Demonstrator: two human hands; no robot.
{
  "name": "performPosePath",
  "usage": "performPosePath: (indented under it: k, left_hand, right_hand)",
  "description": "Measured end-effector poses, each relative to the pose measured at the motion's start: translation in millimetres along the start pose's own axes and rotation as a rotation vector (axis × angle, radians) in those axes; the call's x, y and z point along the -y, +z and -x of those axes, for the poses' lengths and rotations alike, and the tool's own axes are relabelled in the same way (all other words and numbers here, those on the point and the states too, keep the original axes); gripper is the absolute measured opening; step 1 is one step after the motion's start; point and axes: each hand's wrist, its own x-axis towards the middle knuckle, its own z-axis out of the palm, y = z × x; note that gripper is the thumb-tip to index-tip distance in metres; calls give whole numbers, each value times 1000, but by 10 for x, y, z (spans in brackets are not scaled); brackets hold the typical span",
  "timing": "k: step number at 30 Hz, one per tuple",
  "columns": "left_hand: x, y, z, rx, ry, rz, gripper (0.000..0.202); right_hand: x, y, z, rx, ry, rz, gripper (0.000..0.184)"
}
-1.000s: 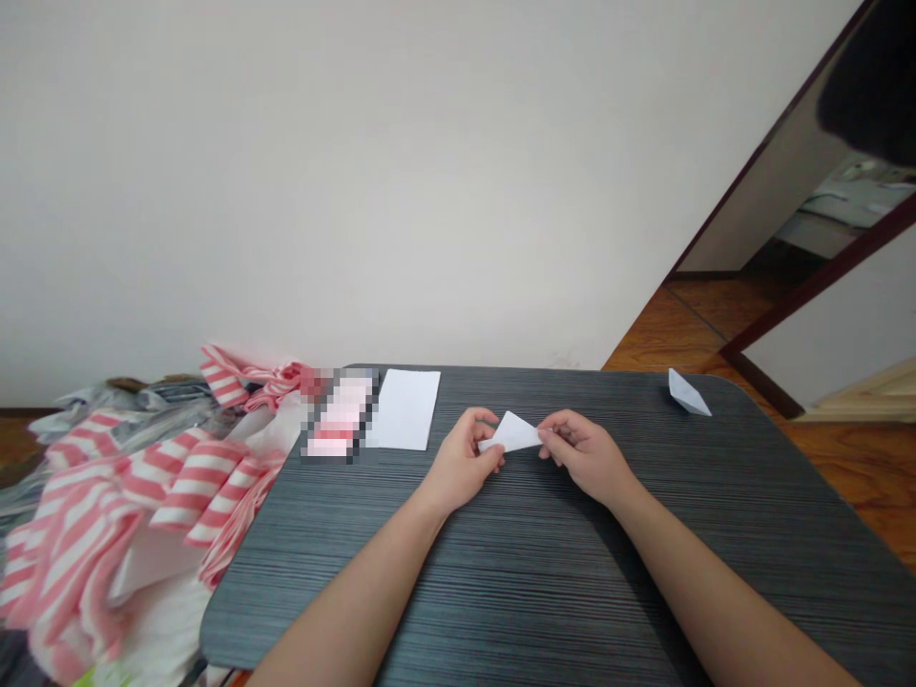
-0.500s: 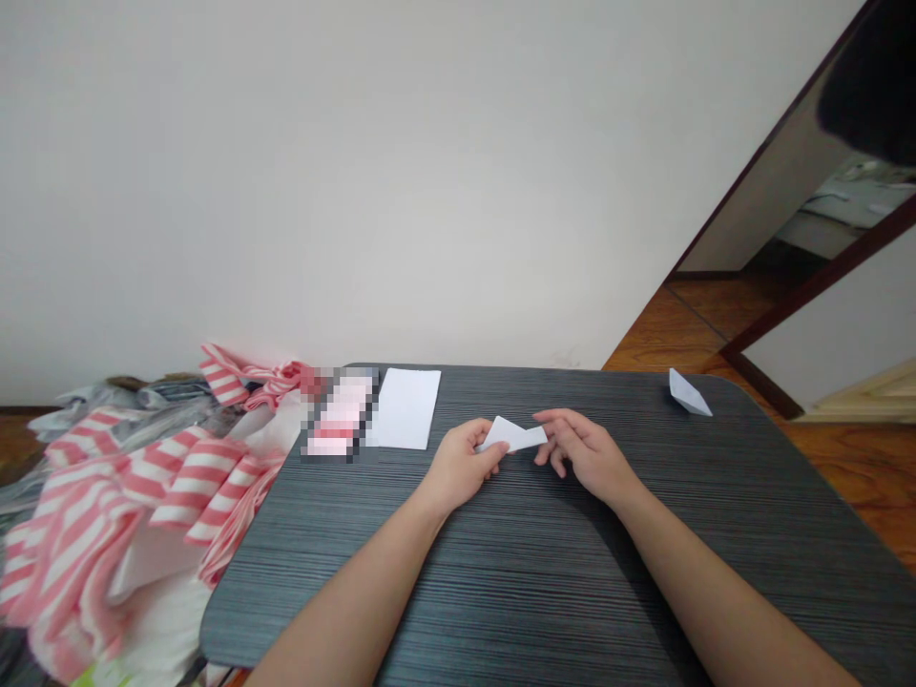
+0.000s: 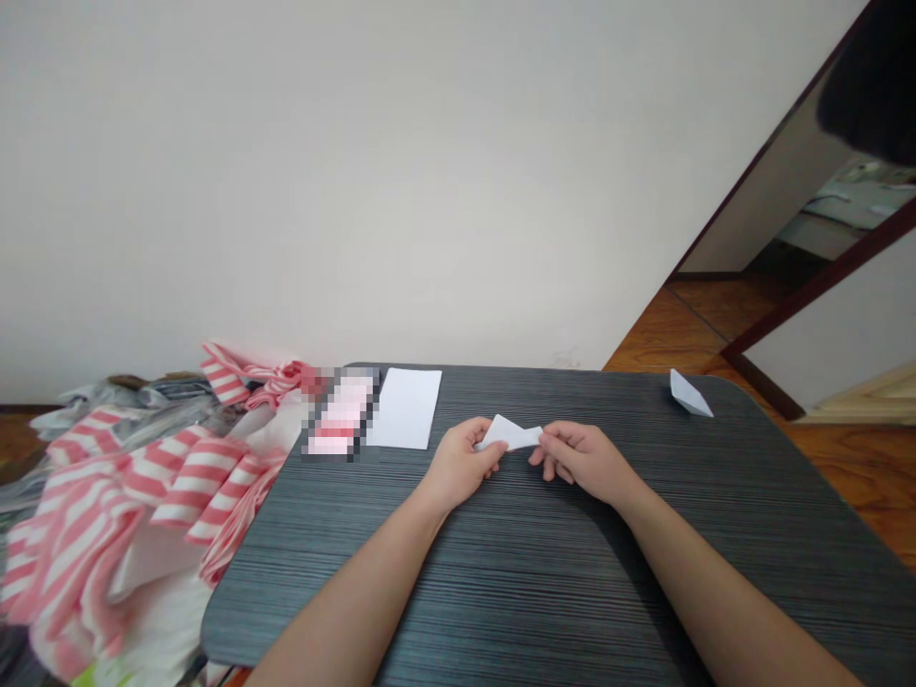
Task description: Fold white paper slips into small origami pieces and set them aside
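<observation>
A small folded white paper piece (image 3: 511,434) is held just above the dark striped table (image 3: 544,572), near its far middle. My left hand (image 3: 462,466) pinches the paper's left end with thumb and fingers closed. My right hand (image 3: 583,461) pinches the right end, fingers curled. Both forearms reach in from the near edge.
A flat white sheet (image 3: 405,407) lies at the table's far left, beside a blurred pink item (image 3: 340,415). A folded paper shape (image 3: 688,393) sits at the far right corner. Pink-and-white striped cloth (image 3: 143,496) is heaped left of the table. Wooden floor and a doorway lie right.
The paper went from a raised triangle to a flatter, narrower fold. My right hand let go briefly with fingers spread, then closed on the paper's right end again.
</observation>
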Motion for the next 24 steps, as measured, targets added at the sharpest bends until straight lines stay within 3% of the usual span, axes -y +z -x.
performPosePath:
  k: [7,16,24]
  left_hand:
    - [6,-13,1,16,-3,1,20]
    - [-127,4,31,141,-31,86,25]
    - [-125,17,50,130,-51,42,29]
  right_hand:
    - [4,3,-5,4,0,-15,35]
    - [47,32,2,-33,-60,81,32]
    - [91,55,16,-45,-63,87,31]
